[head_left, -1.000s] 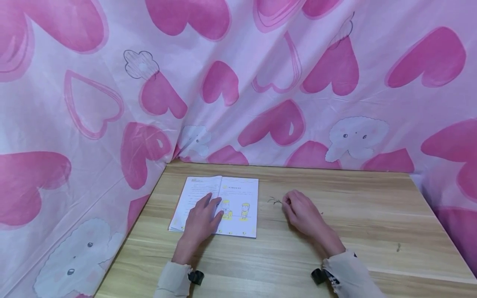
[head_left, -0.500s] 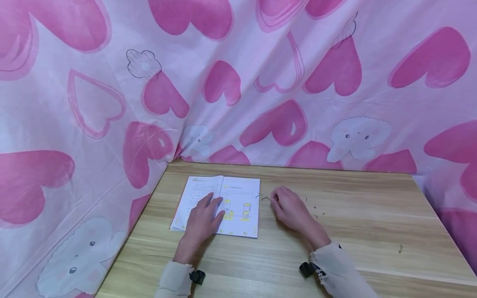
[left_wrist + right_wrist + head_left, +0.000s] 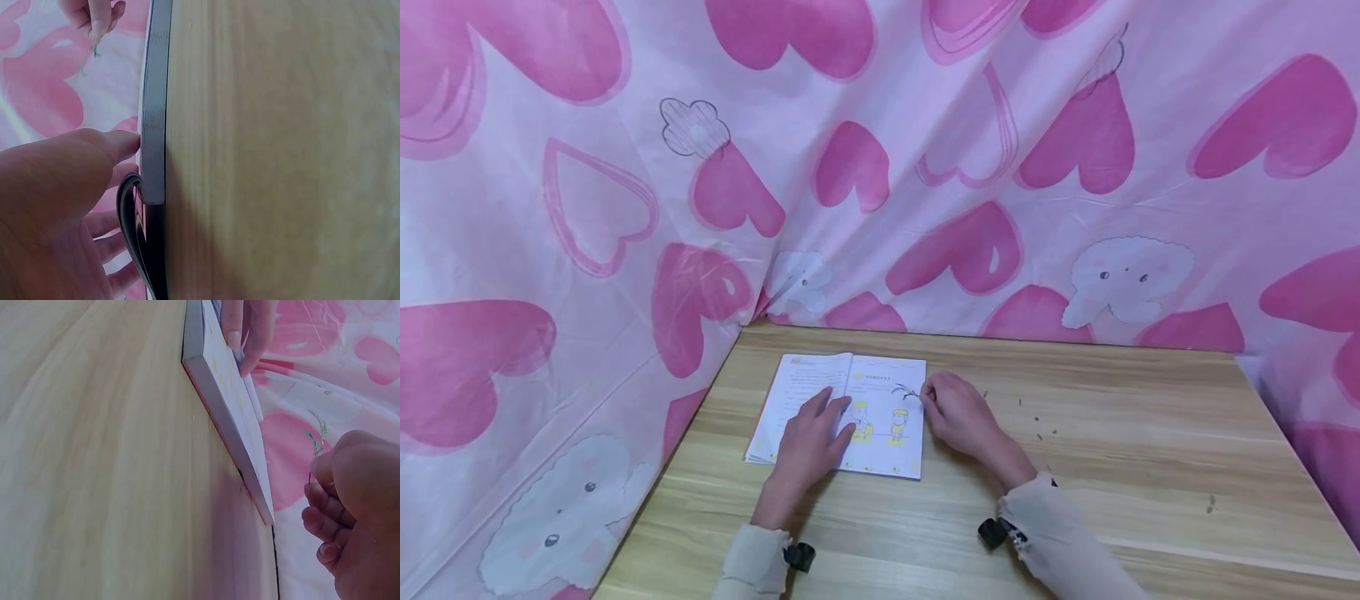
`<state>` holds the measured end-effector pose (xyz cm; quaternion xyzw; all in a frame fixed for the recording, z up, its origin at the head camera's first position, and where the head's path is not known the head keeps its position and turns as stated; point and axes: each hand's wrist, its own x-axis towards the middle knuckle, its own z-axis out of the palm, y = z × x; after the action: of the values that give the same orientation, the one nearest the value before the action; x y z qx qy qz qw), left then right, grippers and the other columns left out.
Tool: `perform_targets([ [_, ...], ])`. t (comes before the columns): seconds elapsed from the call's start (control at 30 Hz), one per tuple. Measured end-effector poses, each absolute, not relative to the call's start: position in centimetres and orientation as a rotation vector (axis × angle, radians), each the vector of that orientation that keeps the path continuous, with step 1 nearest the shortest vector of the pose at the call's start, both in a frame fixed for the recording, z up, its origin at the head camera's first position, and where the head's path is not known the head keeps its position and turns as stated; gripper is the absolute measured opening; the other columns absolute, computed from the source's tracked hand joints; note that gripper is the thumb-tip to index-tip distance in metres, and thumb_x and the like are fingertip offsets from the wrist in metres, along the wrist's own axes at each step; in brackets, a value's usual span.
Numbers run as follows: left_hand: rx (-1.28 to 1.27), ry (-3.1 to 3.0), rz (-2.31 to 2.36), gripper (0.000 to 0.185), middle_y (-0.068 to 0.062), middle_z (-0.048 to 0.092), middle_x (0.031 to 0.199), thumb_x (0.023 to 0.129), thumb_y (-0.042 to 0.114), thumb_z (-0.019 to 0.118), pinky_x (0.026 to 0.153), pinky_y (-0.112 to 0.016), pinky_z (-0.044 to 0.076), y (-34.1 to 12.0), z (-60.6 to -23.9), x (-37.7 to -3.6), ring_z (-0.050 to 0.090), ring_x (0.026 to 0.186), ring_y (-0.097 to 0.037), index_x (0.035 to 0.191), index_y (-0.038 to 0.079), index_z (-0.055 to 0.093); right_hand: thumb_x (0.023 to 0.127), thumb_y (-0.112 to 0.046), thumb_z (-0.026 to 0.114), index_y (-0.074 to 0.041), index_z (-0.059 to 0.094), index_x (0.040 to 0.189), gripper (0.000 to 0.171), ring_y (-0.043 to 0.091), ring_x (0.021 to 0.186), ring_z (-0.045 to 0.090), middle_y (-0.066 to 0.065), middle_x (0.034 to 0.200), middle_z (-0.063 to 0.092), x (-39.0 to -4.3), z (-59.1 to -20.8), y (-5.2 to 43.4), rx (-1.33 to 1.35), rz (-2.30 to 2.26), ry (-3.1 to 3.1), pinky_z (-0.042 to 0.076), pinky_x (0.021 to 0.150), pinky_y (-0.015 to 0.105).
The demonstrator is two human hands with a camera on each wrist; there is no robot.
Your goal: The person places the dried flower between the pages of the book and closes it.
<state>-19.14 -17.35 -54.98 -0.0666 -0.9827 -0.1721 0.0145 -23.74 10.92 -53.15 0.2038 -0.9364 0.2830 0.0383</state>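
An open book (image 3: 880, 458) with yellow-and-white cartoon drawings lies on the table. My left hand (image 3: 808, 442) rests on its pages near the spine, fingers spread; in the left wrist view the thumb (image 3: 122, 145) touches the book's edge (image 3: 154, 125). My right hand (image 3: 958, 414) pinches a thin sprig of a dried plant (image 3: 905, 390) between thumb and fingertips. The sprig's branching tip reaches over the upper right of the right-hand page. In the right wrist view the green sprig (image 3: 317, 434) stands out above the pinch, apart from the book (image 3: 231, 394).
Small dark plant crumbs (image 3: 1038, 419) lie on the wooden table (image 3: 1120, 433) right of the right hand. Another bit (image 3: 1211, 503) lies farther right. A pink heart-patterned cloth (image 3: 850, 275) hangs around the table's back and sides.
My right hand has moved left with the sprig, from bare table to the book's right edge, bringing the tip over the page. The left hand has stayed on the book.
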Motion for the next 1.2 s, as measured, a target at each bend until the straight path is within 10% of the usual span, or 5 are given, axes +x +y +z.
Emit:
perform_targets([
  [1.2,-0.22,-3.015,-0.543,0.051,-0.014,0.047,0.169,0.104,0.045,0.07,0.117,-0.067,0.047,-17.4,-55.1,-19.1,0.046,0.156,-0.038,0.151,0.024,0.063,0.105,-0.021,0.069,-0.013,0.074,0.102,0.01,0.017,0.087,0.06,-0.001,0.094,0.07,-26.0,-55.3,4.6,0.687,0.661,-2.963,0.051,0.085,0.035],
])
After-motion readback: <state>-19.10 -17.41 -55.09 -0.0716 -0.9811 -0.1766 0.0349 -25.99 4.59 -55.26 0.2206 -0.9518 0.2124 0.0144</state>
